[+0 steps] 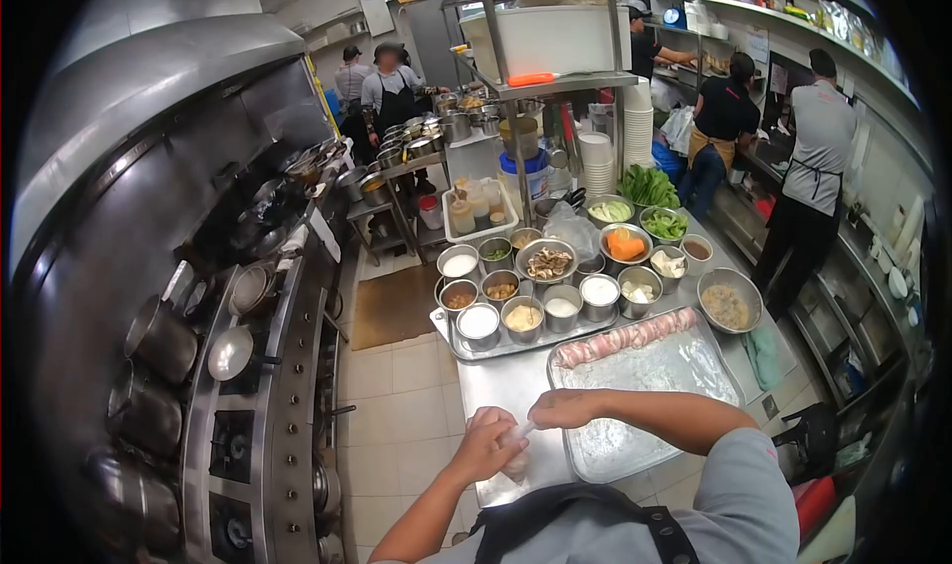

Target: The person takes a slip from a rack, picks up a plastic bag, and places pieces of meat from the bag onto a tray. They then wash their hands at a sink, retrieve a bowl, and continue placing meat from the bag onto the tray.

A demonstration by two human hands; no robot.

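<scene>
My left hand (pixel 486 445) and my right hand (pixel 560 408) meet over the near edge of the steel counter (pixel 496 385), both closed on a small pale roll (pixel 521 433) held between them. Just to the right lies a large metal tray (pixel 635 443) dusted with white powder, with a row of pink meat rolls (pixel 625 338) along its far edge. My right forearm crosses the tray's near part.
Behind the tray, another tray holds several small steel pots of seasonings (pixel 521 311), with bowls of vegetables (pixel 627 244) beyond. A stove line with pans (pixel 233 351) runs along the left of the tiled aisle. Several people (pixel 813 167) work at the back and right.
</scene>
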